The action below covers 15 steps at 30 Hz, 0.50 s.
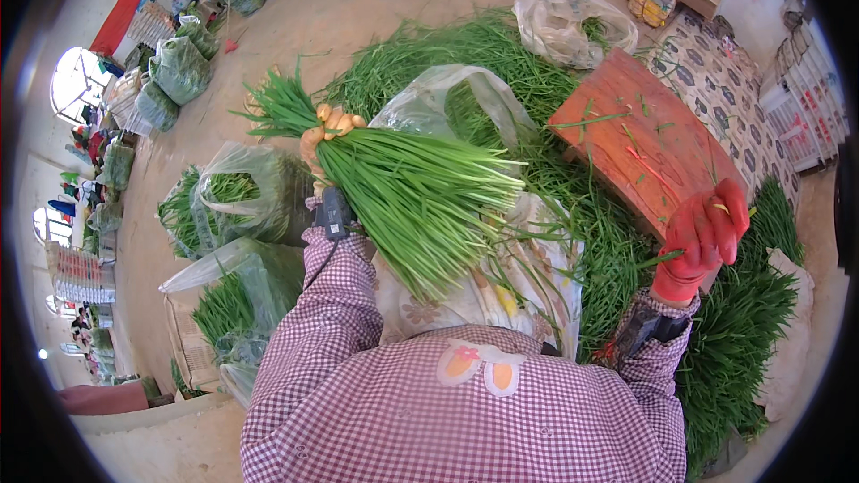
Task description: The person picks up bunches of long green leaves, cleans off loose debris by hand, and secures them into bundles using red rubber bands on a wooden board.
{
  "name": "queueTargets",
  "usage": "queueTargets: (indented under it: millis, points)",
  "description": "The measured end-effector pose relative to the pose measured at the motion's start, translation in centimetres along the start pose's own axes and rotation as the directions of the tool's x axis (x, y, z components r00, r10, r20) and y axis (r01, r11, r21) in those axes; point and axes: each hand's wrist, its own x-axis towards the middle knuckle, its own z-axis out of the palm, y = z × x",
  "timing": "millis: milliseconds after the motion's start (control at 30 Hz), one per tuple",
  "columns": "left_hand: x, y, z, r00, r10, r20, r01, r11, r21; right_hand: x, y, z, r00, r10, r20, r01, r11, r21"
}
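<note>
My left hand (324, 132), in a thin pale glove, is shut around a thick bundle of green chives (403, 183), held level with the cut ends fanning toward my lap. My right hand (707, 234) wears a red glove and is closed on the near edge of a reddish wooden board (635, 139), with a loose chive stalk (658, 259) sticking out beside it. A large heap of loose chives (501, 54) covers the floor beyond and around the board.
Clear plastic bags stuffed with chives (234, 197) stand to my left, another (250, 291) lower down. A bag (573, 27) lies past the heap. More filled bags (179, 67) line the far left floor. A patterned mat (725, 98) lies right.
</note>
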Motion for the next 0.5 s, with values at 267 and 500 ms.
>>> queueTargets:
  millis: [267,500]
  points:
    - [-0.8,-0.9,-1.9,0.992,0.067,-0.109,-0.074,0.996,-0.056,1.2,12.3,-8.2,0.542,0.093,-0.835,-0.84,0.091,-0.535]
    - [-0.9,-0.7,-0.7,0.927,0.145,-0.345,-0.142,0.989,0.034,1.0,7.5,-9.3,0.465,0.067,-0.883,-0.878,0.164,-0.449]
